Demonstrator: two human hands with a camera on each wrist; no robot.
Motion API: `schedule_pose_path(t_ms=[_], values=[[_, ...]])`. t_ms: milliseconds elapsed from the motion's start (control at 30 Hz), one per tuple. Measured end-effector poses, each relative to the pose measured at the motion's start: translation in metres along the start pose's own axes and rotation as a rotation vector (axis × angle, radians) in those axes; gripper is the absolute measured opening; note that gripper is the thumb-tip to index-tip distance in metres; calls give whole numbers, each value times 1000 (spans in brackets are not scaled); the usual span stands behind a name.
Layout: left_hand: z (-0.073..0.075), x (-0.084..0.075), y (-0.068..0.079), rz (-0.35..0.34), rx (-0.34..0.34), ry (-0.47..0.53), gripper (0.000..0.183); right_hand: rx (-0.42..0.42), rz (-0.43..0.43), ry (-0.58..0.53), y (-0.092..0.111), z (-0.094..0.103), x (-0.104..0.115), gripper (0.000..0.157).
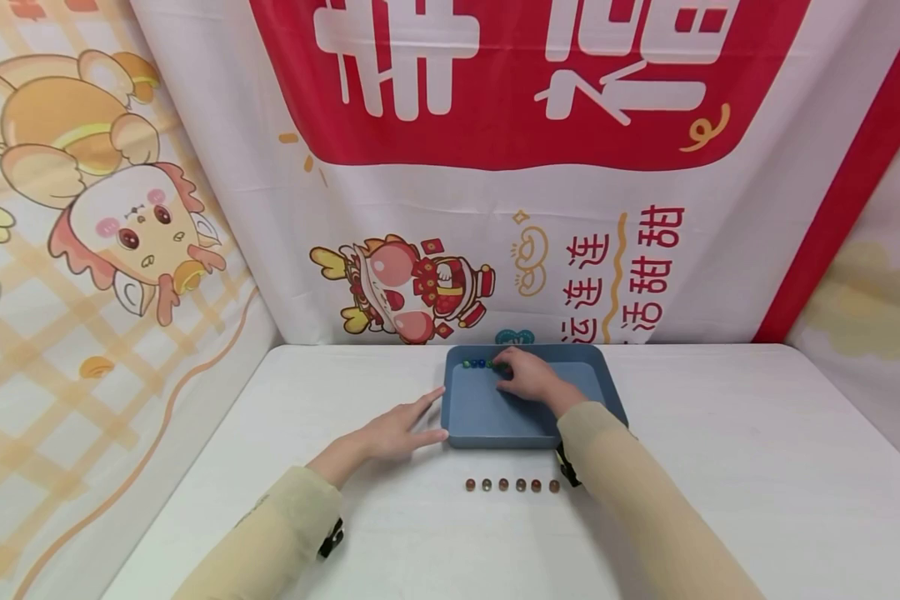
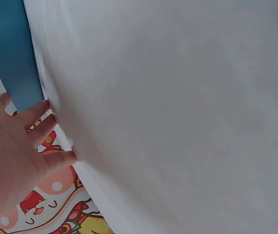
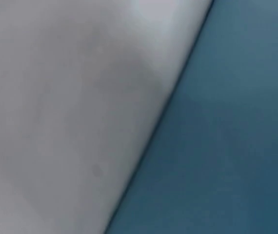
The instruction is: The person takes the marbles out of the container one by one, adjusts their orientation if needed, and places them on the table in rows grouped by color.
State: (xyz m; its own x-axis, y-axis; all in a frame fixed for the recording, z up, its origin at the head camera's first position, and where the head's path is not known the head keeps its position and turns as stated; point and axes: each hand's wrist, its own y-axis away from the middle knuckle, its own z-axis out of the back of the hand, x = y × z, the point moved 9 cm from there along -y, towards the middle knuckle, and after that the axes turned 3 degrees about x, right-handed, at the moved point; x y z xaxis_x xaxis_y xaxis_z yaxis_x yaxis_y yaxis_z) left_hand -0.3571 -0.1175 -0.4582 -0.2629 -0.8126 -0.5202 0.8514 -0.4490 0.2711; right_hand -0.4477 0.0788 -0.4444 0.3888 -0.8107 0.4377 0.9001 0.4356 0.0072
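left hand (image 1: pixel 393 432) at left side of blue tray (image 1: pixel 502 425), fingers spread apart. right hand (image 1: pixel 532 377) over tray, fingers bent down at row of green and blue marbles (image 1: pixel 482 364) along far wall; can't tell if pinching one. brownish marbles (image 1: pixel 503 484) lined up on white table (image 1: pixel 420 533).
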Motion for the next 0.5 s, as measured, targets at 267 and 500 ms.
schedule_pose_path(t_ms=[267,500], values=[[-1,0,-1,10,2,2,78,-6,21,26,1,1,3,35],[-1,1,-1,13,5,0,78,5,16,10,4,2,4,27]])
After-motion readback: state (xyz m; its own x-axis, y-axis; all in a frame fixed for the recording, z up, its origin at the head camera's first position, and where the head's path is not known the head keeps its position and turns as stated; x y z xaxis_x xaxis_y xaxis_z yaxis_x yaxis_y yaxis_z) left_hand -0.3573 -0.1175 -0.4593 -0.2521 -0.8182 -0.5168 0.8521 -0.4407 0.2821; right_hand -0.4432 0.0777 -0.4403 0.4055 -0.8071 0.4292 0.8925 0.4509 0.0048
